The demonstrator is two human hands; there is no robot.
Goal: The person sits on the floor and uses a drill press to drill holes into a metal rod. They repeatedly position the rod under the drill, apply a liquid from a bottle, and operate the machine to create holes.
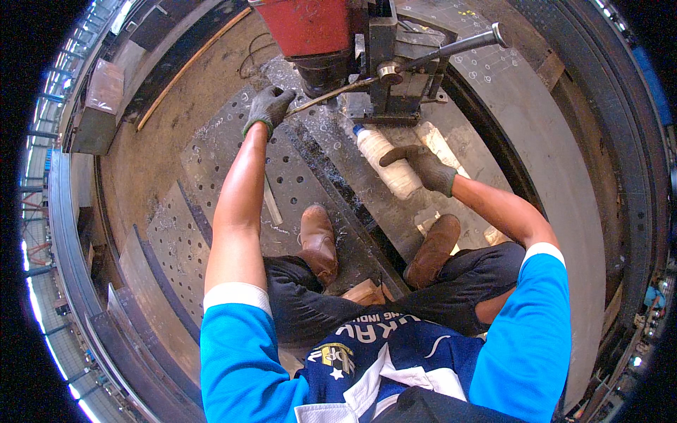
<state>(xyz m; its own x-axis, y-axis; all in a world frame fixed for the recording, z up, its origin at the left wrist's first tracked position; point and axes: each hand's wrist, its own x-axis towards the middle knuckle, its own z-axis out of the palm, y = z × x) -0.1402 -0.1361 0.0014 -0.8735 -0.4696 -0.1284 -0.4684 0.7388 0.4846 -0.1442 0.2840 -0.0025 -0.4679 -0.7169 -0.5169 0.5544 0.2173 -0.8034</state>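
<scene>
A magnetic drill with a red motor housing [308, 28] stands on a steel plate with many drilled holes [233, 141]. A long feed lever [335, 93] slants from its hub toward my left hand [270, 109], which wears a grey glove and has its fingers curled at the lever's end. My right hand [427, 169], in a dark glove, grips a whitish plastic bottle [384, 156] with a blue cap, its fingers laid across the side. The bottle points toward the drill's base; whether it rests on the steel or is lifted, I cannot tell.
A second lever arm [458, 48] sticks out to the right of the hub. My brown boots [319, 240] stand on the steel, with a thin metal strip [271, 201] near the left one. A metal box [99, 106] is at far left, and steel beams curve around.
</scene>
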